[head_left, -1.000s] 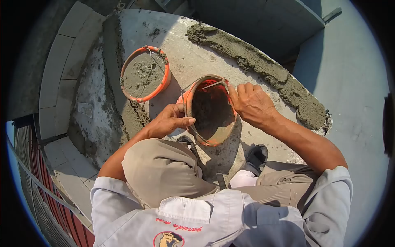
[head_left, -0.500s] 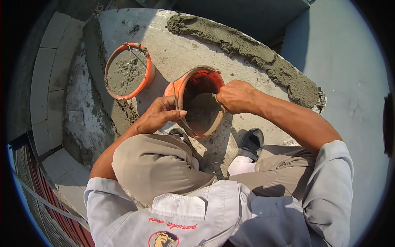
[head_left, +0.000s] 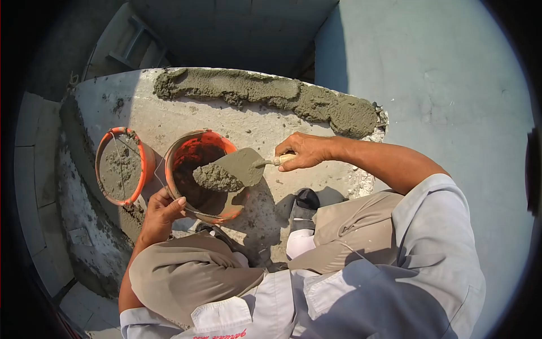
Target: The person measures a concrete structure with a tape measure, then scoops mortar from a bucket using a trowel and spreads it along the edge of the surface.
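My right hand point(head_left: 302, 151) is closed round the pale handle of a trowel point(head_left: 251, 164). Its flat blade points left over the mouth of an orange bucket point(head_left: 195, 149), with a heap of wet grey mortar point(head_left: 217, 177) on it. At the bucket's near left rim is my left hand point(head_left: 161, 213), thumb on the edge and fingers curled against the outside. The bucket tilts towards me, and its red inner wall is smeared with mortar. A second orange bucket point(head_left: 149, 161), full of mortar, stands to the left with its wire handle lying across the top.
A thick band of mortar point(head_left: 237, 89) runs along the far edge of the concrete slab point(head_left: 265, 127). More mortar point(head_left: 79, 121) lines the left edge, beside pale tiles point(head_left: 42, 175). A smooth grey wall point(head_left: 429, 85) rises at the right. My sandalled foot point(head_left: 304, 212) is near the bucket.
My right hand has drawn back from inside the bucket, bringing out the trowel loaded with mortar. My left hand stays at the rim. The view has shifted, so the scene sits lower and further left.
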Tool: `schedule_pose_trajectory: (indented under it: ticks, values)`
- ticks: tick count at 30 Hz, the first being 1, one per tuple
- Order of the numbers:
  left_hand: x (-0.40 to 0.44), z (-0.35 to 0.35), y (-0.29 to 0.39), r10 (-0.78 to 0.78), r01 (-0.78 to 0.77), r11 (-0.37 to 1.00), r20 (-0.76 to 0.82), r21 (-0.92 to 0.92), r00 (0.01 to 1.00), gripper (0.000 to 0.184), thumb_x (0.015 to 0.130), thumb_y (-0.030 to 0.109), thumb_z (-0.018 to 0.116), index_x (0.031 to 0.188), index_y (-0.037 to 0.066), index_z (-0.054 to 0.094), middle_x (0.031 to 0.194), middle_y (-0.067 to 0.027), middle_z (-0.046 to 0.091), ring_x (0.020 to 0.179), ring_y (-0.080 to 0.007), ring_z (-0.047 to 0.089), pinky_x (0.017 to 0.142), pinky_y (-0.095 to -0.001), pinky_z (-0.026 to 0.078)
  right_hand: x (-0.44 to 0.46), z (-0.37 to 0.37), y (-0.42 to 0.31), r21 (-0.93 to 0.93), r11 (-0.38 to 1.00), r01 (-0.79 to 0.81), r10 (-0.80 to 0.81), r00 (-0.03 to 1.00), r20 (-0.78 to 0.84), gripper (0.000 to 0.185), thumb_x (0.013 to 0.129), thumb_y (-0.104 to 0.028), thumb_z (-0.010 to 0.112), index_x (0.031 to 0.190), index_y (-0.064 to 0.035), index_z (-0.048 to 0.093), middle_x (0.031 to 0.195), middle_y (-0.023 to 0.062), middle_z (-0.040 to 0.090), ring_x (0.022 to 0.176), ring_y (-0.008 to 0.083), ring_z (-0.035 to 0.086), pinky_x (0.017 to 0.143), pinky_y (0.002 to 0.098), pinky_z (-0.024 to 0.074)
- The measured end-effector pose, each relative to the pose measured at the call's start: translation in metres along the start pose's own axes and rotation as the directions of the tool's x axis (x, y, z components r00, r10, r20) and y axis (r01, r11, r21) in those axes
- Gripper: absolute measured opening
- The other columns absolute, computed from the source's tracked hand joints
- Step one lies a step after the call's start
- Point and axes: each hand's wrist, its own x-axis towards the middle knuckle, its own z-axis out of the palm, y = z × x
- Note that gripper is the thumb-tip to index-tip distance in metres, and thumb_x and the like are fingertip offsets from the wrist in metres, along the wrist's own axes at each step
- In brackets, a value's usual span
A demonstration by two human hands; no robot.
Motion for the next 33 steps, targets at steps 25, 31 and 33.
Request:
schedule_pose_trajectory:
  ticks: [25, 31, 33]
  values:
    - [0.009, -0.021, 0.01, -0.03, 0.031, 0.996, 0.019, -0.08, 0.999, 0.028, 0.099, 0.016, 0.073, 0.124, 0.004, 0.065, 0.112, -0.0066, 0.074, 0.102, -0.0197, 0.072, 0.09, -0.0455, 0.062, -0.156, -0.019, 0.06, -0.278, 0.876, -0.395, -0.008, 0.564, -0.826, 0.033, 0.095, -0.019, 0.071, 0.125, -0.0086, 0.064, 0.107, 0.0163, 0.07, 0.1, 0.0382, 0.07, 0.087, 0.0486, 0.056]
    - [0.023, -0.011, 0.023, -0.09, 0.078, 0.984, 0.075, 0.158, 0.993, 0.031, 0.099, 0.022, 0.076, 0.121, 0.003, 0.066, 0.106, -0.0057, 0.075, 0.091, -0.0163, 0.073, 0.084, -0.038, 0.064, -0.031, -0.032, -0.08, -0.764, 0.627, -0.155, -0.248, 0.889, -0.384, 0.024, 0.095, -0.01, 0.063, 0.116, -0.0022, 0.067, 0.091, 0.0168, 0.068, 0.085, 0.0328, 0.071, 0.071, 0.0455, 0.0594]
    - [0.021, 0.001, 0.026, -0.094, 0.076, 0.982, 0.103, 0.172, 0.99, 0.029, 0.099, 0.022, 0.075, 0.12, 0.003, 0.067, 0.105, -0.0054, 0.074, 0.091, -0.0158, 0.073, 0.084, -0.0378, 0.064, 0.019, -0.017, -0.085, -0.878, 0.475, -0.067, -0.338, 0.907, -0.252, 0.018, 0.093, -0.007, 0.059, 0.108, 0.0016, 0.066, 0.086, 0.0179, 0.068, 0.081, 0.0314, 0.073, 0.064, 0.0425, 0.0593]
